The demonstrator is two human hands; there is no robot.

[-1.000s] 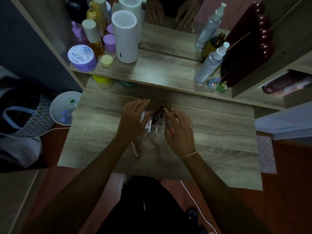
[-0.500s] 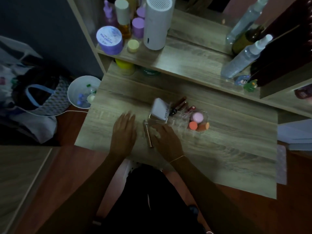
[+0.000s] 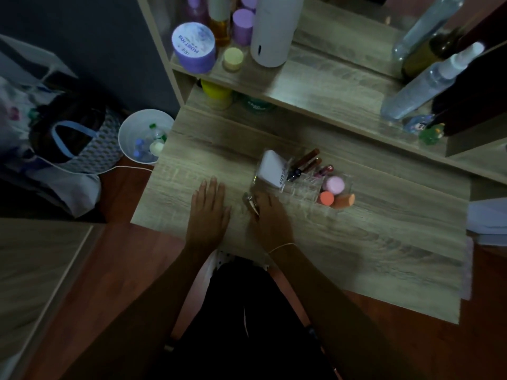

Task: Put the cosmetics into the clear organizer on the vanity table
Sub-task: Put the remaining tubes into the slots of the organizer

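The clear organizer (image 3: pixel 303 189) stands on the wooden vanity table (image 3: pixel 356 234). It holds a white tube (image 3: pixel 271 168), dark lip-product sticks (image 3: pixel 306 160) and pink and orange sponges (image 3: pixel 334 191). A slim metallic cosmetic stick (image 3: pixel 251 204) lies on the table just left of the organizer. My right hand (image 3: pixel 270 220) closes its fingers over the near end of that stick. My left hand (image 3: pixel 210 212) lies flat on the table, fingers apart, holding nothing.
A raised shelf (image 3: pixel 315 86) behind carries a purple jar (image 3: pixel 193 46), a white cylinder (image 3: pixel 273 28), bottles and spray bottles (image 3: pixel 428 83). A white bin (image 3: pixel 145 135) and bags (image 3: pixel 68 138) sit on the floor to the left. My dark-clothed lap is below the table edge.
Both hands left the organizer and drew back toward me. My right hand came down onto the metallic stick; my left hand settled flat on the table. The camera view shifted left.
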